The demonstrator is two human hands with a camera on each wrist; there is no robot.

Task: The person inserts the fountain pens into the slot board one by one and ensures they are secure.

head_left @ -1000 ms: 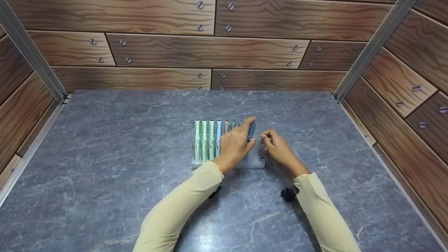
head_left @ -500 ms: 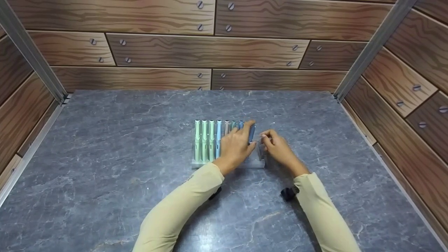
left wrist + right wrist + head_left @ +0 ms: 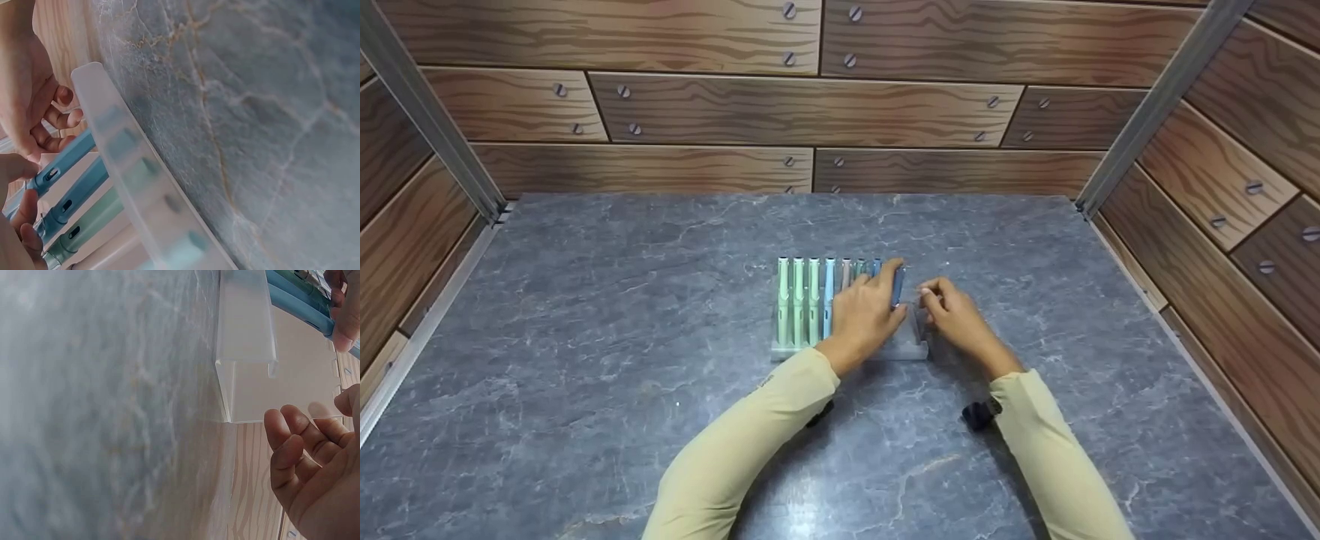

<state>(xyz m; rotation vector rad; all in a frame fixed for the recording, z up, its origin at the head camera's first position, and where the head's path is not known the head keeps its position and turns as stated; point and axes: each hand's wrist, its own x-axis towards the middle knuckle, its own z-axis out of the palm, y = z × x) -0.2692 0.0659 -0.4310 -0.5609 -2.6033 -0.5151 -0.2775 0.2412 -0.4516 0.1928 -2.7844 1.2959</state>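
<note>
A clear pen stand [image 3: 911, 350] holds a row of capped pens: several pale green pens [image 3: 799, 307], a light blue pen [image 3: 829, 289], a greyish-pink pen [image 3: 846, 268] and a dark green pen [image 3: 861, 265], then blue ones. My left hand [image 3: 864, 313] reaches over the row and grips the rightmost blue pen [image 3: 898, 286]; in the left wrist view its thumb and fingers are around this blue pen [image 3: 70, 154], whose lower end sits at the stand's lip. My right hand [image 3: 954, 313] pinches the stand's right edge, one finger showing through the clear panel [image 3: 298, 382].
A grey marbled tabletop [image 3: 585, 337] spreads around the stand. Wood-plank-patterned walls [image 3: 697, 112] rise at the back and sides, with metal corner posts [image 3: 1147, 105]. A small black device [image 3: 981, 414] is at the right wrist.
My left index finger and the rightmost blue pen have shifted slightly down and left. My right hand keeps its place at the stand's edge.
</note>
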